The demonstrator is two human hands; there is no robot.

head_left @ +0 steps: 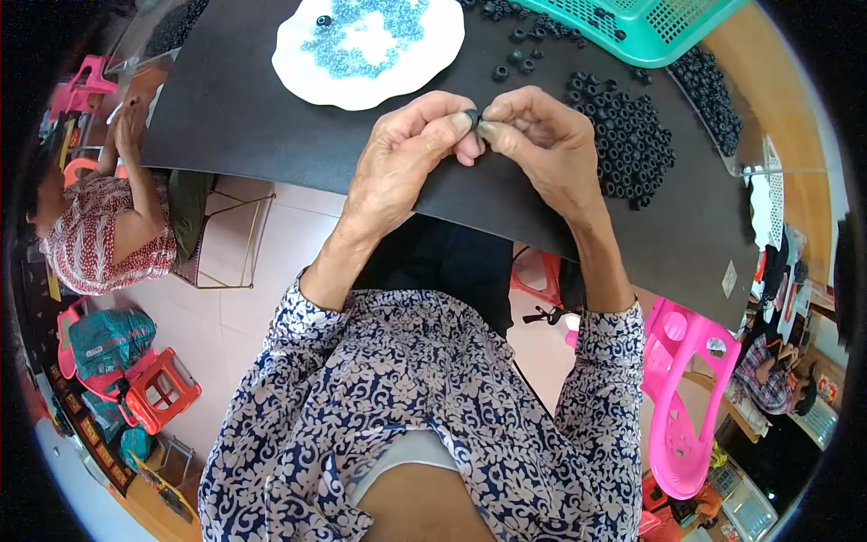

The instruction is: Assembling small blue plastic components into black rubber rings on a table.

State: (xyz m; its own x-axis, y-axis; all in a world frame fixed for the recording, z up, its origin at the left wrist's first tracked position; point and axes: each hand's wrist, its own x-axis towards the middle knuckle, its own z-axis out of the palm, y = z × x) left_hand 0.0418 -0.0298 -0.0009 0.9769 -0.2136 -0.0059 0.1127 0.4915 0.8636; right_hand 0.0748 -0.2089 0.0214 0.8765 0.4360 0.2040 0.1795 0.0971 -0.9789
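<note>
1. wearing a floral shirt [397,361].
2. pinching a small dark piece [474,117] between left hand [406,149] and right hand [547,140], above the worktop [226,117].
3. seems light, perhaps rubbery; best gripped by its sides.
4. beyond: black rings [628,140], white plate [357,96].

Clearance over bench [226,113]
Passage free at left and near right; white plate [441,41] blocks far left-centre, black ring cluster [629,135] right, green basket [643,60] far right.
</note>
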